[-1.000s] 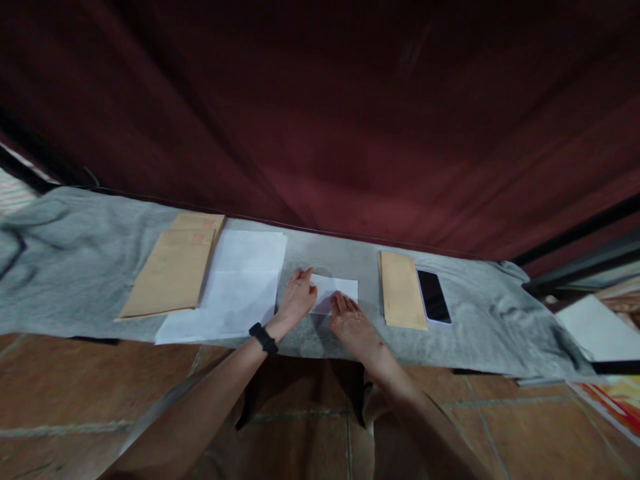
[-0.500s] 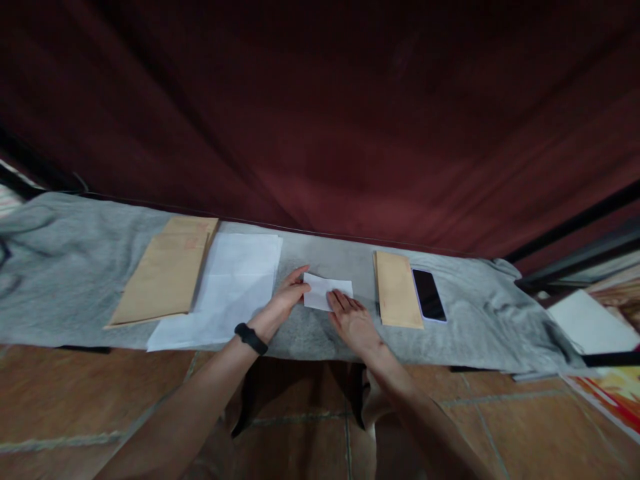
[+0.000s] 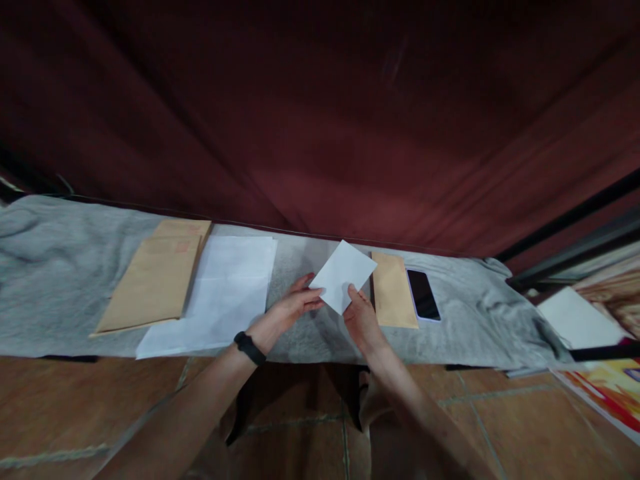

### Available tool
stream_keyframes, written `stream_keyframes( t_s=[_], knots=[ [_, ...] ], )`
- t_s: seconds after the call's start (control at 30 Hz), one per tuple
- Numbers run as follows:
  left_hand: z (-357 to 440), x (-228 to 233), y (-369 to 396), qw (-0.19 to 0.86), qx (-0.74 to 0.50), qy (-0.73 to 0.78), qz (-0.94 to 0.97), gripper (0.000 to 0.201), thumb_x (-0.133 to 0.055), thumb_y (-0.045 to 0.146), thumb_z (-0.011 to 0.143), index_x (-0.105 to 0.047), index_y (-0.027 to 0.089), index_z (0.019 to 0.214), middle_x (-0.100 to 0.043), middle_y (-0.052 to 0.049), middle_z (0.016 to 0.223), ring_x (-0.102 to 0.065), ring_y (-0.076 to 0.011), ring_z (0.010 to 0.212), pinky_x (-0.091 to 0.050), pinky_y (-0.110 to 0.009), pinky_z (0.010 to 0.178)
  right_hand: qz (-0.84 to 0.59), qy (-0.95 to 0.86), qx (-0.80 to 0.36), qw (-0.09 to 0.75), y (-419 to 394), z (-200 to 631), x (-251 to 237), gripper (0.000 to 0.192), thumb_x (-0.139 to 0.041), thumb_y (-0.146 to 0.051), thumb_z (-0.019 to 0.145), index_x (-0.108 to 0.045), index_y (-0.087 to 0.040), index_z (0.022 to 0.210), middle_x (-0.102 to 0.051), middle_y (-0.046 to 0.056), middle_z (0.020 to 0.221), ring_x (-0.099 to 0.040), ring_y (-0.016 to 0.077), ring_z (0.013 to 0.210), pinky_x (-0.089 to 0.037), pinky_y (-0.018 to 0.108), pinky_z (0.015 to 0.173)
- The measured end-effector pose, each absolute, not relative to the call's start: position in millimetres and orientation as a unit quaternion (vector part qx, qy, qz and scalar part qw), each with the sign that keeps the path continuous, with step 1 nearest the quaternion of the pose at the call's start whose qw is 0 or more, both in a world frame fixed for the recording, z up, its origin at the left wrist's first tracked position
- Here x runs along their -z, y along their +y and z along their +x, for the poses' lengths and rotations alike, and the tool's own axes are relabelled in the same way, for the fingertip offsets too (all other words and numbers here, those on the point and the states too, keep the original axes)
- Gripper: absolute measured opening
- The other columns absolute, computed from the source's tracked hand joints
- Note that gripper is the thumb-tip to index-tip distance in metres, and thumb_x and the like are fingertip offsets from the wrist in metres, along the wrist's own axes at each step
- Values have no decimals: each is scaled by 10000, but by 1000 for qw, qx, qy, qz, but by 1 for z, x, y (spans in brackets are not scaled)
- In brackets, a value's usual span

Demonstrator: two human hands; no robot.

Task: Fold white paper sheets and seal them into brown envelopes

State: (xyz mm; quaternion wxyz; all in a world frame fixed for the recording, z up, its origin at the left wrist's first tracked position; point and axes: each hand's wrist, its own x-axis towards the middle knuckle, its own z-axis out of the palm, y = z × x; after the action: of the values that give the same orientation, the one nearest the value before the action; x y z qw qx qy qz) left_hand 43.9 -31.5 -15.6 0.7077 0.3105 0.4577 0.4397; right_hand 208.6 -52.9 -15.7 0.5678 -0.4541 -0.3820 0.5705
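A small folded sheet of white paper (image 3: pixel 344 275) is raised and tilted, one corner pointing away from me. My right hand (image 3: pixel 361 319) grips its lower right edge, thumb on top and fingers underneath. At its left corner is my left hand (image 3: pixel 295 305), with a black band on the wrist; its fingertips lie around that corner in a loose hold. Left of my hands, large white sheets (image 3: pixel 237 280) are spread flat, partly covered by brown envelopes (image 3: pixel 155 283). Close to my right hand lies a smaller brown envelope (image 3: pixel 395 293).
A phone (image 3: pixel 424 295) with a dark screen lies beside the smaller envelope. Grey cloth (image 3: pixel 470 307) covers the long, narrow surface. A dark red curtain (image 3: pixel 320 147) hangs behind it. At the far right are a white flat item (image 3: pixel 580 319) and dark bars; tiled floor (image 3: pixel 295 450) shows below.
The folded paper has come up off the cloth and turned so that a corner points away. My right hand has gone from lying flat on it to gripping its edge.
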Motion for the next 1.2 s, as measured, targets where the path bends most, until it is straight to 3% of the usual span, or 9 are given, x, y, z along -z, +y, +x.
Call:
stream_keyframes(
  t_s=[0.17,0.27,0.37,0.43,0.53,0.7,0.97,1.07,1.2],
  knots=[
    [29,20,-18,514,-397,573,500,786,-576,128,788,-351,192,1539,-644,24,738,-620,-159,672,-527,-295,706,-506,-351,-560,554,-48,226,19,422,-630,-485,825,-631,-179,1116,-727,133,1187,-707,254,1046,-597,357,800],
    [13,22,-8,368,-321,606,628,791,-508,93,782,-337,157,1552,-600,32,691,-583,-165,649,-502,-309,741,-546,-351,-546,529,-41,244,21,419,-681,-451,754,-663,-180,1073,-757,86,1036,-716,229,892,-574,295,649],
    [6,23,-3,307,-280,617,668,784,-491,99,794,-314,123,1558,-620,20,719,-593,-173,682,-493,-307,764,-570,-430,-549,434,-40,253,25,376,-683,-407,737,-692,-173,1031,-751,38,901,-693,205,784,-541,262,566],
    [7,23,-3,292,-272,624,672,782,-488,108,807,-292,117,1564,-645,9,748,-610,-180,712,-493,-303,773,-602,-504,-509,354,-41,253,27,298,-612,-370,813,-697,-170,1016,-747,38,873,-687,200,763,-529,258,552],
    [13,22,-5,264,-249,644,674,770,-492,114,824,-294,141,1568,-688,-15,804,-643,-197,753,-499,-308,786,-677,-615,-342,213,-42,251,28,227,-524,-305,924,-705,-173,957,-758,70,883,-708,202,802,-511,256,622],
    [20,20,-9,227,-177,676,678,749,-485,112,842,-309,168,1568,-740,-62,915,-698,-233,847,-515,-325,821,-703,-695,-150,28,-43,249,21,283,-505,-362,1004,-729,-194,966,-783,104,968,-736,223,924,-482,261,736],
    [25,15,-17,181,-137,706,671,699,-452,118,877,-324,178,1561,-739,-117,1036,-711,-279,921,-541,-393,855,-699,-708,-101,-16,-48,244,14,357,-453,-410,1038,-735,-191,1041,-779,130,1014,-744,253,960,-504,285,753],
    [35,16,-27,107,-164,685,702,601,-436,145,911,-412,141,1512,-661,-174,1263,-652,-296,1127,-503,-421,987,-703,-707,-76,-22,-49,242,14,397,-425,-406,1047,-740,-165,1053,-777,152,1005,-749,271,944,-521,305,752],
    [58,31,-49,52,-186,588,785,496,-421,272,984,-488,165,1464,-453,-152,1551,-387,-303,1455,-333,-472,1187,-702,-709,-61,-27,-49,241,16,422,-415,-418,1048,-744,-155,1056,-779,159,999,-751,278,933,-533,322,770]
  ],
)
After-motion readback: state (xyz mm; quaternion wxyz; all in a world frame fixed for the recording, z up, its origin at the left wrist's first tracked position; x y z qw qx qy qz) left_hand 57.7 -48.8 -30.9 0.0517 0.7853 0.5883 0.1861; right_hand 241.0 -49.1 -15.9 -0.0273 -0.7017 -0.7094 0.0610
